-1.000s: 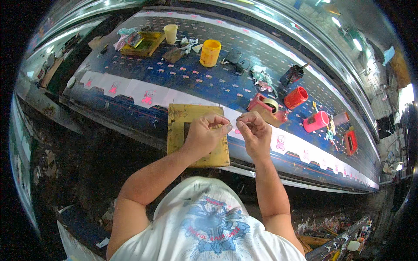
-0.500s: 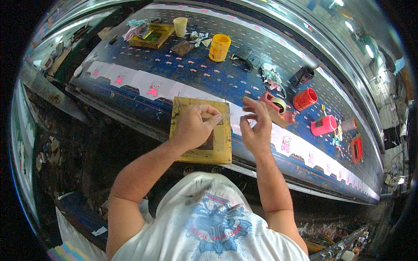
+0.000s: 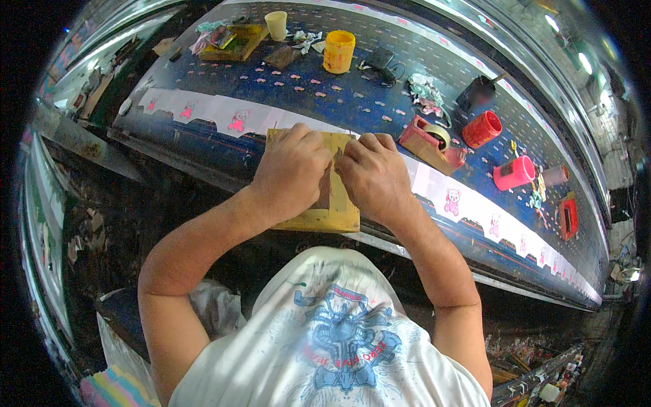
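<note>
Right now your left hand (image 3: 290, 173) and right hand (image 3: 371, 175) lie side by side, knuckles almost touching, both pressed palm-down with fingers curled on the yellow wooden frame (image 3: 339, 214) at the centre of the frame. It rests on the near edge of the blue printing table (image 3: 352, 102), beside the tape dispenser (image 3: 431, 142).

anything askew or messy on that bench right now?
Nothing spilled or broken. Both hands, left hand and right hand, press on the yellow frame, which overhangs the table's near edge. Crumpled rags lie loose among the containers, and the pink cup lies on its side.
</note>
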Demonstrator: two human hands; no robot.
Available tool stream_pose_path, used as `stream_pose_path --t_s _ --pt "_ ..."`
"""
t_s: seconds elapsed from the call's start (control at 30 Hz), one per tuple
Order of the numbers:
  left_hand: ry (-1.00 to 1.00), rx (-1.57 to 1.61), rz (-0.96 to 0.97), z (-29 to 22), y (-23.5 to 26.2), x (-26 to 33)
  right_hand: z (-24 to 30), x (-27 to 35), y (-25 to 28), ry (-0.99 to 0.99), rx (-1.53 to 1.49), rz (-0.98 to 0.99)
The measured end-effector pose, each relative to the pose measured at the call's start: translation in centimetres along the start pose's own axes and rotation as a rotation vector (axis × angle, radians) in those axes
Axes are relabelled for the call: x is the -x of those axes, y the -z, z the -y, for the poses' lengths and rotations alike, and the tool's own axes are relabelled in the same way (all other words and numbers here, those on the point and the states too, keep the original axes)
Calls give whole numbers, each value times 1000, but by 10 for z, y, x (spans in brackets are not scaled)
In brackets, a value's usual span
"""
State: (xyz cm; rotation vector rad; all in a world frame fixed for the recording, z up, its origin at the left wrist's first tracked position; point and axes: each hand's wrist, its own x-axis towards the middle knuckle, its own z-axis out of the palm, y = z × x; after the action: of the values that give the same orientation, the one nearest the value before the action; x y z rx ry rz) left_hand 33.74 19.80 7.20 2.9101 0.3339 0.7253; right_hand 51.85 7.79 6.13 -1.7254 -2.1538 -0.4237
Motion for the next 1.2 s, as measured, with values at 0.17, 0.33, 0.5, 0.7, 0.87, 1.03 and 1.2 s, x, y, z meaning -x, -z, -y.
stream_pose_path --t_s 0.17,0.33,0.5,0.7,0.87,1.03,1.2 --pt "67 81 1 0 -8 1 -2 8 0 -67 -5 -3" --pt "323 173 -18 28 -14 -2 -13 22 -6 -250 -12 -38" --pt "391 165 47 72 -56 8 -17 73 -31 -582 -519 -204" --pt "294 75 113 109 -132 12 17 145 -77 -932 -870 -257" --pt "251 6 367 133 -159 -25 49 165 -93 -967 -616 -27" --pt "269 134 506 147 -175 -54 64 154 -96 -1134 -614 177" --pt "285 158 476 154 -191 -52 77 148 -105 -1171 -639 26"
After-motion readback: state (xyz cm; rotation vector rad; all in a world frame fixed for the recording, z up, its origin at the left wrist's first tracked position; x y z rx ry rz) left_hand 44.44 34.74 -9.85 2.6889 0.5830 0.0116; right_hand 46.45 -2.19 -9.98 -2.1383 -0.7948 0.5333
